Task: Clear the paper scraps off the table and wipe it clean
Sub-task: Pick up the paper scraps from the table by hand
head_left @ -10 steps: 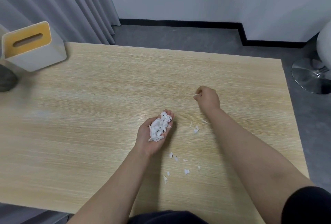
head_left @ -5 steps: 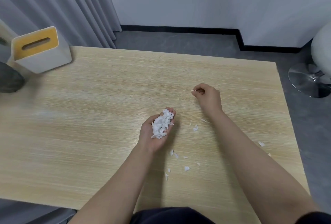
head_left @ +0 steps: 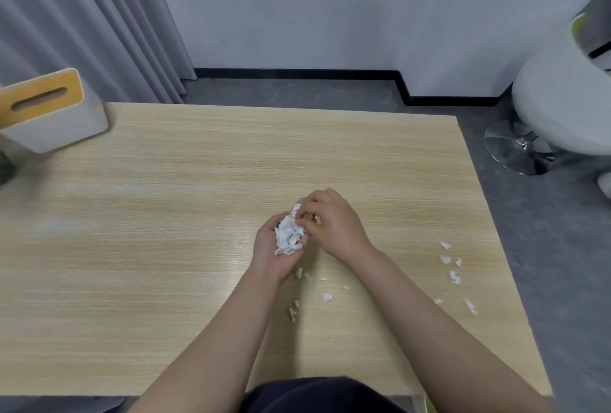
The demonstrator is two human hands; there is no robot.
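Left hand (head_left: 276,247) is cupped palm-up, full of crumpled white paper scraps (head_left: 288,235); right hand (head_left: 334,227) pinches into the pile. Loose flakes (head_left: 450,267) sit near the right edge of the woodgrain counter (head_left: 165,214), whose left side is wide open.

Nothing I can read anywhere in front of me: no lettering, number or logo on the white box with the yellow slotted lid (head_left: 43,111) at the far left of the surface (head_left: 165,214), and none on the paper scraps (head_left: 288,235) I've gathered, which look plain white
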